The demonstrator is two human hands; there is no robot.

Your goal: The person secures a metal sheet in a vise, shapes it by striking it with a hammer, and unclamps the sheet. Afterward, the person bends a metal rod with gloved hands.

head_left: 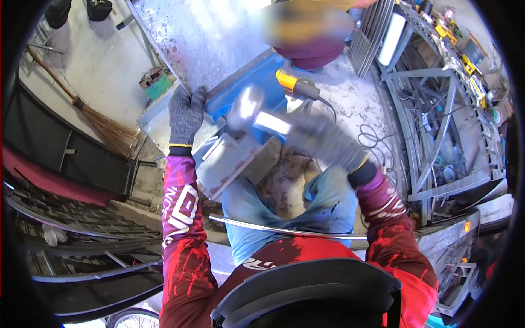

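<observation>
Left gloved hand (pixel 186 119): resting on near corner of grey metal panel (pixel 202 41), thumb standing apart from fingers; clasping or only pressing, cannot tell.
Right gloved hand (pixel 328 139): gripping hammer (pixel 268 121) by the handle, showing blurred.
Hammer head: appearing over near edge of blue steel beam (pixel 232 90); touching or apart, cannot tell.
Angle grinder (pixel 297 86): lying near beam's right end, trailing cord.
Co-worker (pixel 314 56): wearing purple, staying beyond beam, beside panel's right edge.

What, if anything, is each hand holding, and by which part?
The right hand holds a hammer by its handle. The left hand is at the edge of a metal panel; whether it grips is unclear.
</observation>
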